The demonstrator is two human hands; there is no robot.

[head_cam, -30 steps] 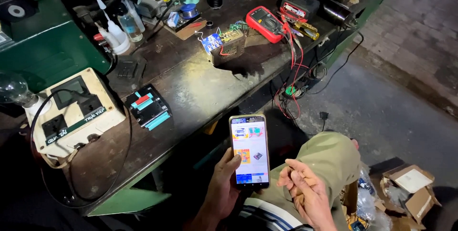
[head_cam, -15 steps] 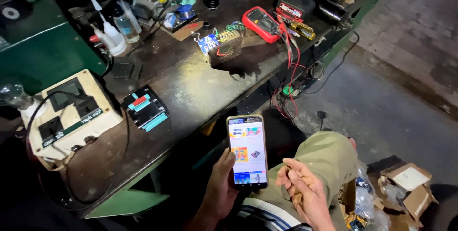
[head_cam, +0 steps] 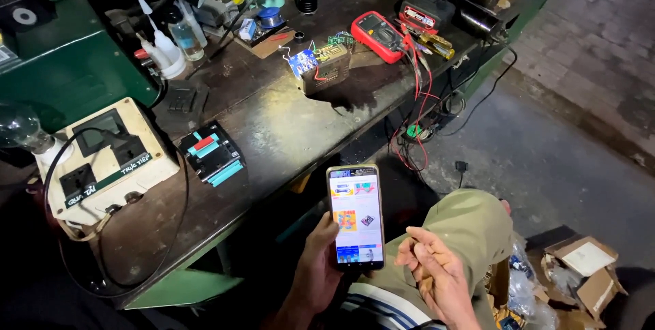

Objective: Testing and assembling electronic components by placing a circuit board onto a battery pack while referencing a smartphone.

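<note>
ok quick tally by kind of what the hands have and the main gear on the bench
phone, held in the left hand: 1
right hand, holding nothing: 1
red multimeter: 1
socket box: 1
light bulb: 1
squeeze bottles: 2
total: 7

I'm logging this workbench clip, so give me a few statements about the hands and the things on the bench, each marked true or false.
1. The left hand holds a phone with its screen lit. True.
2. The right hand grips a screwdriver. False: it holds nothing visible and hangs beside the phone.
3. A red multimeter lies on the workbench. True.
4. The phone lies flat on the workbench. False: it is held up in front of the bench edge.
5. A light bulb sits by the cream socket box. True.
</note>
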